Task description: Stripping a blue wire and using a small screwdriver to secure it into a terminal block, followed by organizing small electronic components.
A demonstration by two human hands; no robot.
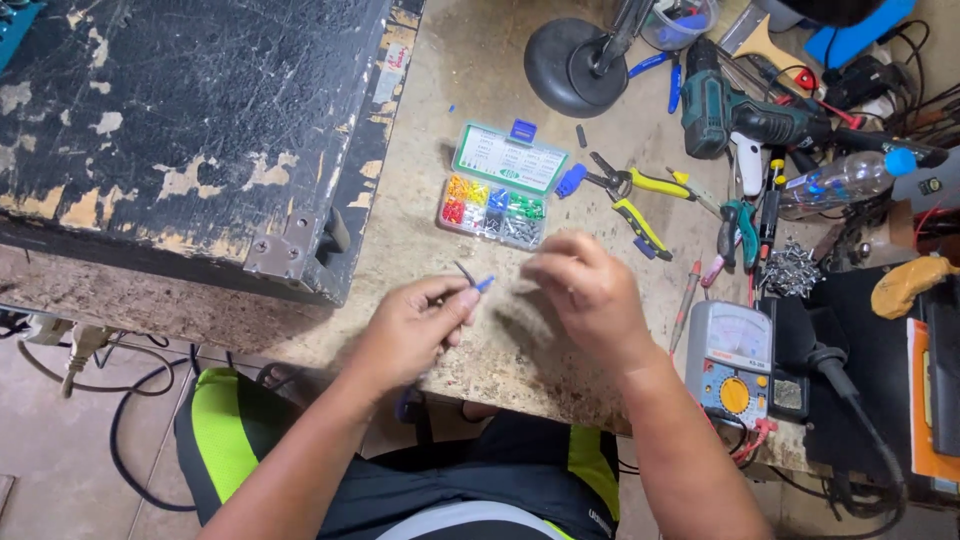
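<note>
Left hand (415,322) pinched shut on a thin dark wire (465,273) tipped with a small blue ferrule (485,284) — wire end sticking up past thumb and forefinger, held just above the worn, speckled wooden workbench (450,90). Right hand (590,290) blurred, fingers curled loosely and close to the blue tip; whether anything sits between those fingers, cannot tell.

Directly beyond both hands, a clear plastic compartment box with an open green-trimmed lid (497,185), filled with sorted orange, red, yellow, blue, green and grey ferrules. Just right of the box, yellow-handled crimping pliers (635,205) lying flat. Further right, a teal cordless drill (745,115) on its side, a clear plastic bottle with a blue cap (845,178), and a cluster of screwdrivers. Near the right forearm, a grey analogue multimeter with an orange dial (728,362) at the bench edge. At the left, a large black wooden case with flaking paint and a metal corner bracket (180,130) — well apart from the hands. 1 round black lamp base (570,55) at the top.
</note>
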